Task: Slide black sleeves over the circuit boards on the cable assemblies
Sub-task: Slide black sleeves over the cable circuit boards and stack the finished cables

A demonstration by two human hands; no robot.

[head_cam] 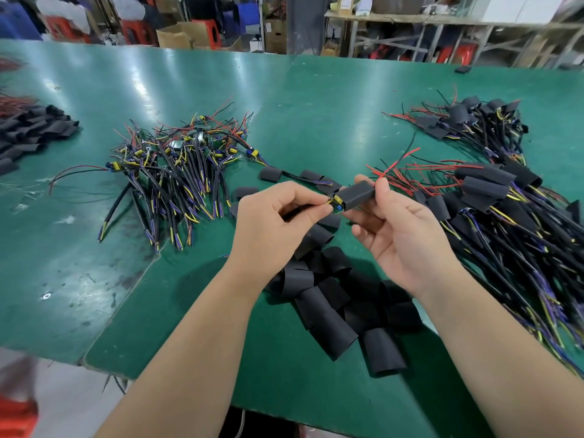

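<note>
Sleeve (356, 195) half over board (337, 204); table edge (104, 355) near.

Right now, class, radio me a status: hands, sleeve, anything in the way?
Left hand pinching cable at board end. Right hand holding black sleeve, board partly in, yellow end showing. Loose sleeves below hands, nothing blocking.

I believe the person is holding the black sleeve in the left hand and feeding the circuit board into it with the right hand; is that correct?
Not quite: the hands are swapped. The head view shows the right hand holding the black sleeve, while the left hand pinches the cable and feeds the circuit board into the sleeve's open end. The board's end still shows outside the sleeve.
</note>
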